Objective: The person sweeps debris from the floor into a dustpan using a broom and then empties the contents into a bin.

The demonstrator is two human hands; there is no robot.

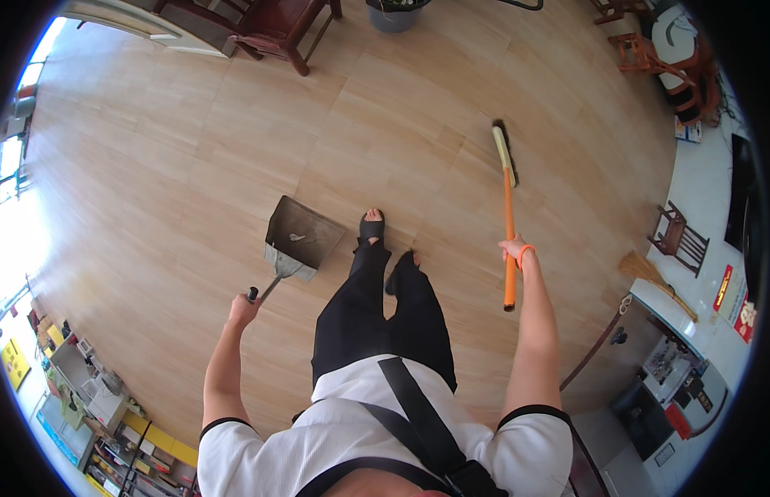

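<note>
My left hand is closed round the handle of a metal dustpan, whose grey pan is low by the floor to the left of my feet. A small pale scrap lies inside the pan. Out to the right, my right hand grips the orange stick of a broom. The broom's pale yellow head with dark bristles points away from me, at the floor ahead on the right. An orange band circles my right wrist.
A dark red wooden chair and a grey plant pot stand at the far side. On the right are a small wooden chair, a straw broom and wooden furniture. Shelves line the lower left.
</note>
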